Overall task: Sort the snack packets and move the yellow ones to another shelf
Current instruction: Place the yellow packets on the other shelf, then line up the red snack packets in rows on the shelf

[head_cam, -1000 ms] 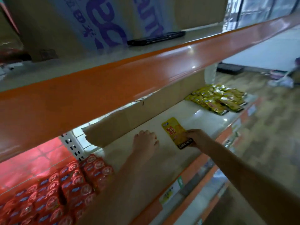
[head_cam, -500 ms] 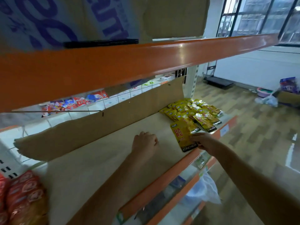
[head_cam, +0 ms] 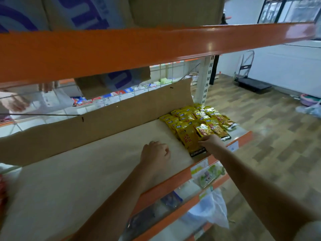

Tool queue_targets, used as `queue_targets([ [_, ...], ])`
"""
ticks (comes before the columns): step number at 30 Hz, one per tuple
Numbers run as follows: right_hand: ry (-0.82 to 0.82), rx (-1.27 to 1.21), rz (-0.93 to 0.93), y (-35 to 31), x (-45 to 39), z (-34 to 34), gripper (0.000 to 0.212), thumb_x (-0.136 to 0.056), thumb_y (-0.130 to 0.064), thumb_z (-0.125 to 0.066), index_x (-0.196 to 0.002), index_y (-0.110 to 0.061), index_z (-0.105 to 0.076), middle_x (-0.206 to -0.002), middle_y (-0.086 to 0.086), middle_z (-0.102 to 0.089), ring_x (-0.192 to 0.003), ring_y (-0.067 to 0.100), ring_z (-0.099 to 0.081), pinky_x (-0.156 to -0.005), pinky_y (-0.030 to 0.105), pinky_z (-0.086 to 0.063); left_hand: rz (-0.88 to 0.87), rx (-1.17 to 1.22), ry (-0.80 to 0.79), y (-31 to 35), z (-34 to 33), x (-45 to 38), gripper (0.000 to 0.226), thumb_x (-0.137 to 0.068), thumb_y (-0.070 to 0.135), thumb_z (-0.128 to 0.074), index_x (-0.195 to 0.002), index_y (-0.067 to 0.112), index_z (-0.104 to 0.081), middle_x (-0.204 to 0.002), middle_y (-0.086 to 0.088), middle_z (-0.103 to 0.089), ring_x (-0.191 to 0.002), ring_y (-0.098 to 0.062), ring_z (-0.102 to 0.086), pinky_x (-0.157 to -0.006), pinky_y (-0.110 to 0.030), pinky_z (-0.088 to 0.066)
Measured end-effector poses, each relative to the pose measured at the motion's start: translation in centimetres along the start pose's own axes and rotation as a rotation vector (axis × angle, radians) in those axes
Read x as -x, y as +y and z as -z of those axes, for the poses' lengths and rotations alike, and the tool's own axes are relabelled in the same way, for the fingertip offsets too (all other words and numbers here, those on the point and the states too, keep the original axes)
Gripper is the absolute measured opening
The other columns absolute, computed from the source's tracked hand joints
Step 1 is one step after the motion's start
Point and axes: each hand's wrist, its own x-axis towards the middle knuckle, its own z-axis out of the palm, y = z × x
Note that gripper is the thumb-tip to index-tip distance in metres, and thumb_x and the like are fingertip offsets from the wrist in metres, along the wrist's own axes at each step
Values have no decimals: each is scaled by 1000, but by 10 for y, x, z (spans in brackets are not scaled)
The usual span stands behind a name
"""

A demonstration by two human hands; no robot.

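Orange shelves [head_cam: 139, 49] fill this shop room, with a wood floor off to the side and a tall strip of brown cardboard [head_cam: 104, 119] standing along the back of the middle shelf. Far to the left of the person's fingers, right at the edge, there is a bit of red, maybe red packets [head_cam: 2, 188], but it is too small to be sure. Next comes the bare pale shelf board [head_cam: 69, 180]. The left hand [head_cam: 155, 153] rests on that board with its fingers curled in loosely and nothing in them. Just to the right of those fingers lies a yellow packet [head_cam: 189, 138] with a black strip at its bottom end. The right hand [head_cam: 211, 142] has its fingertips pressed on that packet's right edge, close together; I cannot tell if they pinch it or only push it flat. Past those fingertips, touching the packet and going back to the white post, sits the pile of yellow packets [head_cam: 198, 117], all lying down and overlapping. So it looks like the step now is putting one more yellow packet onto its pile. I think the next move calls for letting go so the packet stays flat, then reaching back to the left for another yellow one.
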Motion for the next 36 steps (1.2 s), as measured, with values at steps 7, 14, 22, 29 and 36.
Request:
queue_targets([
  [7, 26, 207, 108, 1, -7, 1, 25, -84, -23, -69, -92, 1, -71, -85, 16, -65, -78, 25, -58, -66, 30, -41, 39, -24, -17, 10, -3, -9, 29, -95, 35, -42, -112, 23, -63, -118, 1, -59, -115, -19, -49, -91, -32, -37],
  [14, 89, 478, 205, -3, -1, 1, 21, -90, -17, -57, -101, -1, -66, -99, 15, -66, -90, 29, -63, -68, 32, -45, 45, -36, 22, 17, -3, -12, 28, -95, 33, -43, -110, 22, -65, -113, 0, -61, -111, -20, -51, -87, -31, -39],
  [22, 158, 599, 416, -20, 13, -1, 20, -91, -11, -48, -106, -6, -60, -107, 10, -60, -98, 29, -59, -65, 29, -41, 37, -93, -28, 11, -2, -14, 30, -96, 35, -42, -113, 21, -62, -117, 0, -58, -113, -20, -49, -88, -31, -38],
  [29, -253, 811, 756, -82, 17, -62, 62, -90, -37, -56, -143, -17, -32, -145, 6, -33, -135, 27, -28, -107, 41, -29, 125, -313, -243, -49, 21, -2, 47, -98, 45, -36, -132, 14, -44, -132, -8, -46, -122, -27, -43, -95, -40, -36],
  [36, -422, 934, 1022, -160, 51, -148, 63, -94, -42, -47, -146, -14, -27, -147, 11, -33, -135, 30, -30, -109, 42, -29, 370, -379, -302, -144, 63, 74, 58, -97, 50, -35, -142, 12, -34, -144, -11, -35, -131, -31, -34, -103, -47, -30],
])
